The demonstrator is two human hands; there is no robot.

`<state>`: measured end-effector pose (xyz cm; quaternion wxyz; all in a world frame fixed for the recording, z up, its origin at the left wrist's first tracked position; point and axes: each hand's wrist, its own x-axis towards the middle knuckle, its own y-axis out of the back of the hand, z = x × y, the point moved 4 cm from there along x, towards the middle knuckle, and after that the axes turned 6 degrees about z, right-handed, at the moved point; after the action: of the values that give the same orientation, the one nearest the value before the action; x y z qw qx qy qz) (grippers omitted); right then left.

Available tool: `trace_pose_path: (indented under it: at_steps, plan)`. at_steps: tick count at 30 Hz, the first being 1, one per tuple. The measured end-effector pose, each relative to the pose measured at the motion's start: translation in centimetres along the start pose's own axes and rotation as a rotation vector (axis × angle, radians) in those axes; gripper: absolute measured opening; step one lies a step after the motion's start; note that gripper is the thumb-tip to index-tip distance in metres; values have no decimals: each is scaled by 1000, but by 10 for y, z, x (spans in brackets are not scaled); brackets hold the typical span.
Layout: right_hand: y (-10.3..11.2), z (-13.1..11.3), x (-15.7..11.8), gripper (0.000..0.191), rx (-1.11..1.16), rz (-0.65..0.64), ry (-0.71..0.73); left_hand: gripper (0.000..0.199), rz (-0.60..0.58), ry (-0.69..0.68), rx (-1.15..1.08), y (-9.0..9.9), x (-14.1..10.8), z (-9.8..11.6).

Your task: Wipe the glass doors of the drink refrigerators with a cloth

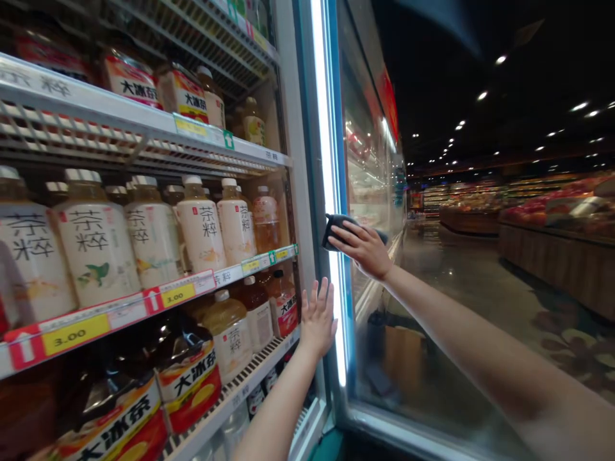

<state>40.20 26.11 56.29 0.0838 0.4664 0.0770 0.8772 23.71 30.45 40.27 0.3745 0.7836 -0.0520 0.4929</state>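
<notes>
My left hand (317, 320) lies flat with its fingers stretched out against the inner side frame (307, 192) of an upright drinks cooler, beside the lower shelf. Higher and to the right, my right hand (362, 246) presses a dark cloth (332, 232) against the lit strip (327, 128) on the edge of the glass door (369, 160). Part of the cloth is hidden beneath the fingers. The door stands swung outward to the right. Closest to my left hand is a red-labelled tea bottle (284, 307).
Cooler shelves on the left hold rows of white-labelled bottles (96, 250) and large dark tea bottles (189, 378). A price rail (77, 333) runs along the middle shelf. Beyond the door, a wood-sided produce stand (552, 262) borders the shop floor (446, 275).
</notes>
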Motion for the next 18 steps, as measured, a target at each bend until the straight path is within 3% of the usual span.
trace_pose_path:
  at_steps: [4, 8, 12, 18]
  plan:
    - [-17, 27, 69, 50, 9, 52, -33, 109, 26, 5, 18, 8, 39, -8]
    - [-39, 39, 98, 47, 14, 28, -82, 103, 34, 46, 28, 9, 61, -13]
    - [-54, 28, 77, 50, 26, -9, -107, 97, 26, 77, 14, -2, 50, -9]
    - [-63, 10, 38, 56, 111, 28, -97, 100, -25, 114, -3, -27, 6, 6]
